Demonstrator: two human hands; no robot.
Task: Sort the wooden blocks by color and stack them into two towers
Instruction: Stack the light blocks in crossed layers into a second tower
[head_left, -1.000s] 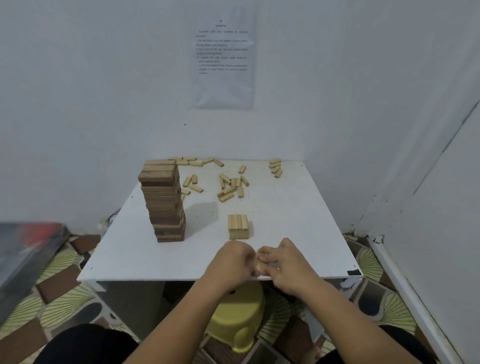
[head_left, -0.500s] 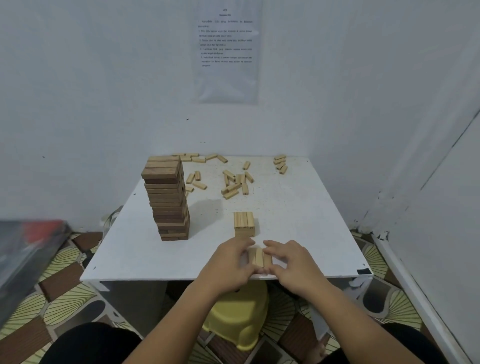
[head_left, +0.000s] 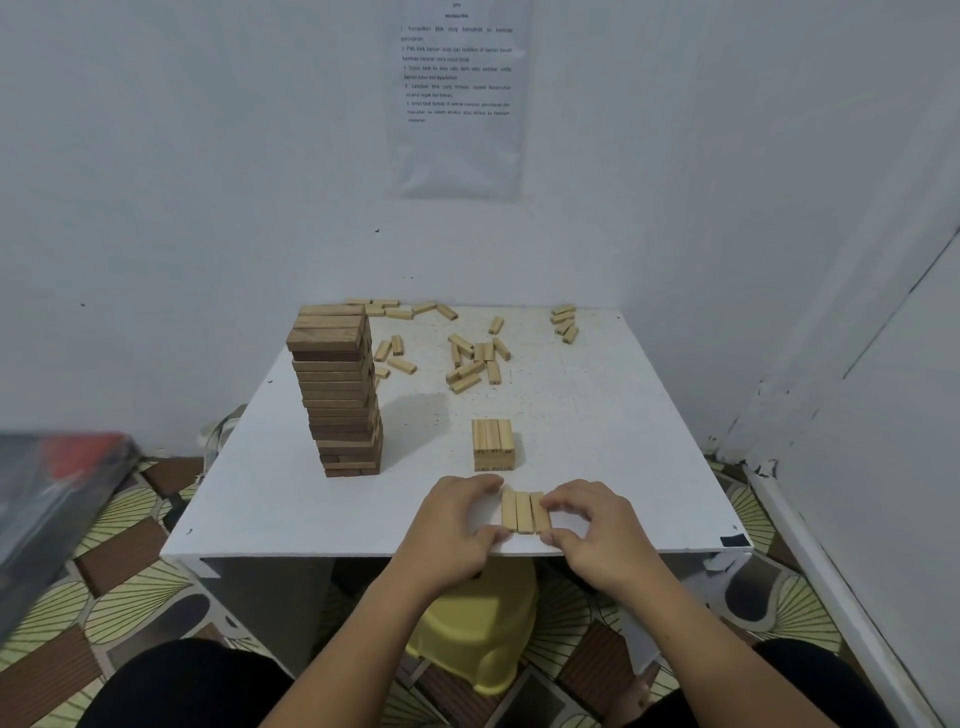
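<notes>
Well left of the grip, the tall dark brown wooden block tower (head_left: 337, 389) is standing on the white surface (head_left: 597, 415). The left hand (head_left: 452, 525) and right hand (head_left: 602, 530) are pinching the row of three pale wooden blocks (head_left: 523, 512) from either side, now spreading wider than before.

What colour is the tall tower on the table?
The tall tower is dark brown wood. The head view, the only one, shows it clearly.

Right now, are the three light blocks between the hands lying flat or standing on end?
Lying flat: the three light blocks rest side by side on the table.
</notes>
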